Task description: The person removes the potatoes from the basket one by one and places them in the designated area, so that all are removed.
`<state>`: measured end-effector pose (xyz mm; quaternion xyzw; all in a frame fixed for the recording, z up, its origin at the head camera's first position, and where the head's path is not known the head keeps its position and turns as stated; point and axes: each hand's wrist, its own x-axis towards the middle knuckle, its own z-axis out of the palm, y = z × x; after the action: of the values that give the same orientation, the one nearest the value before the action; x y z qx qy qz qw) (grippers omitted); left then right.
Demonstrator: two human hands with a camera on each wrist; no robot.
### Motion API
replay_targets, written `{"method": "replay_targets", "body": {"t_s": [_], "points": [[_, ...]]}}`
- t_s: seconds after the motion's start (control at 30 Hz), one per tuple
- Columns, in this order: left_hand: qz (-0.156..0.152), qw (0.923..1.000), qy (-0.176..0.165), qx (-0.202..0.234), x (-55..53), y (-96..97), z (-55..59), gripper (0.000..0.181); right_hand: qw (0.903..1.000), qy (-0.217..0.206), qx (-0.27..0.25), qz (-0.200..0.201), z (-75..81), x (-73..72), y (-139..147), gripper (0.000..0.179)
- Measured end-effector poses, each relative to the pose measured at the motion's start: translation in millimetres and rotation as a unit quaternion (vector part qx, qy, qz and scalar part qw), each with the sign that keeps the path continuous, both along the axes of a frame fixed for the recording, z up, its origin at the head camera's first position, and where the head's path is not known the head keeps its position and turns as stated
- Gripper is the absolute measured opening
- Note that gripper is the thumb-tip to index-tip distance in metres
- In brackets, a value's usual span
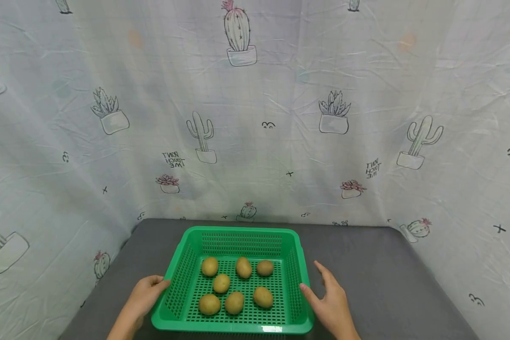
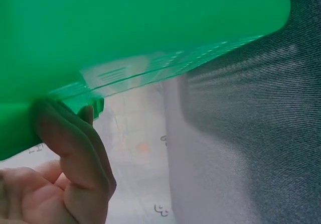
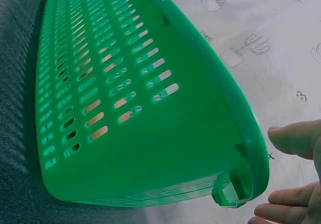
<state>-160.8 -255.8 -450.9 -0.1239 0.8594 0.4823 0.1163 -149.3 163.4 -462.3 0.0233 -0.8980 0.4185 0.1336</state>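
Observation:
A green plastic basket [image 1: 233,326] with slotted walls stands on the grey tabletop. Several yellow-brown potatoes [image 1: 234,302] lie spread over its floor, and a darker brown oval piece [image 1: 265,267] sits at the back right among them. At the basket's left rim, my left hand [image 1: 146,295] grips the edge; in the left wrist view its fingers [image 2: 75,143] bend up under the rim. My right hand [image 1: 332,304] is beside the right wall with thumb and fingers spread. The right wrist view shows a small gap between that thumb [image 3: 293,138] and the rim.
The dark grey tabletop [image 1: 378,274] extends on both sides of the basket. Behind and at the sides hangs a pale curtain [image 1: 272,156] printed with cacti, meeting the table's back edge.

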Motion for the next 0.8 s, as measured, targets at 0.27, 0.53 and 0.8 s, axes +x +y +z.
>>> {"method": "replay_targets", "body": {"t_s": [0.27,0.53,0.8], "points": [[0.029,0.9905,-0.027,0.132,-4.0,-8.8,-6.7,0.05,0.9961,-0.013,-0.078,0.04,1.2,-6.3,4.7,0.058],[-0.045,0.9728,-0.05,0.221,-4.2,-23.0,-9.0,0.066,0.9927,-0.012,-0.105,0.057,3.4,-7.6,7.5,0.054],[-0.083,0.9629,-0.052,0.252,-6.8,-28.8,-8.1,0.045,0.9859,0.015,-0.128,0.106,3.5,-17.6,11.6,0.051]]}}
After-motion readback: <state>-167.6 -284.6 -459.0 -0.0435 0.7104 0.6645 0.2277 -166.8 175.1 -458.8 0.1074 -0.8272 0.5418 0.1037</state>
